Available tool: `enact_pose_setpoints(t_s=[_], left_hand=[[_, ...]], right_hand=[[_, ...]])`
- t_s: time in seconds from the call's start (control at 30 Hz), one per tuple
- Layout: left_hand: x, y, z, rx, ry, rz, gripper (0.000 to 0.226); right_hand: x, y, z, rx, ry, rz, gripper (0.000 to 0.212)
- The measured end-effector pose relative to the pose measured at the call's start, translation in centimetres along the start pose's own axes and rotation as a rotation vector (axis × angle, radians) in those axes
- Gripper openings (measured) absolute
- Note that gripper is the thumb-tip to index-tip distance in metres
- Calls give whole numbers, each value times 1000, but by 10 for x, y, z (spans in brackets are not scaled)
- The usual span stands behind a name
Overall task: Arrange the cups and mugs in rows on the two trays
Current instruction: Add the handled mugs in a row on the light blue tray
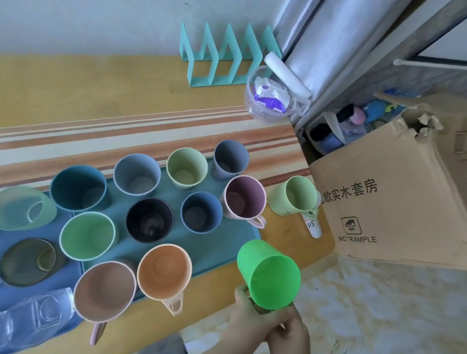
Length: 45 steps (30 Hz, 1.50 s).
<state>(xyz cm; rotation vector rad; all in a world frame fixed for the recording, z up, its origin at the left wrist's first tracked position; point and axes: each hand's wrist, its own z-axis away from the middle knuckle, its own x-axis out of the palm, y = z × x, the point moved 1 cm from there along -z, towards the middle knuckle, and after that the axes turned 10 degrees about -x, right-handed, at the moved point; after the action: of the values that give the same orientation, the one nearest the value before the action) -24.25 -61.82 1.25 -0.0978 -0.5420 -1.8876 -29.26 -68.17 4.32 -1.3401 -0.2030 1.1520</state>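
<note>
- Bright green cup [269, 274], plain plastic, tilted, base toward camera, right of teal tray [239, 233].
- Left hand [246, 320] and right hand [289, 337] both wrap fingers round its rim end.

My hands [267, 323] grip a bright green cup [270, 274] — left of it a teal tray [221, 243] — beyond, a striped orange-cream table [118, 128].

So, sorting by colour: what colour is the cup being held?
Bright green, held in both hands; clearest in the head view.
</note>
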Motion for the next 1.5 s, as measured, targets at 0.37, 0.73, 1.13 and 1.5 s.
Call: enact_pose_setpoints(t_s=[0.37, 0.73, 1.13, 1.5], left_hand=[[-23, -10, 14, 124, 64, 134, 8], [-18, 1, 27, 107, 12, 138, 12], [-37, -23, 28, -35, 10, 137, 9], [-51, -5, 9, -7, 69, 202, 7]], right_hand=[[1, 4, -2, -72, -303, 59, 46], [-63, -12, -109, 7, -150, 3, 31], [-59, 17, -238, 123, -239, 184, 33], [-78, 20, -138, 34, -189, 143, 15]])
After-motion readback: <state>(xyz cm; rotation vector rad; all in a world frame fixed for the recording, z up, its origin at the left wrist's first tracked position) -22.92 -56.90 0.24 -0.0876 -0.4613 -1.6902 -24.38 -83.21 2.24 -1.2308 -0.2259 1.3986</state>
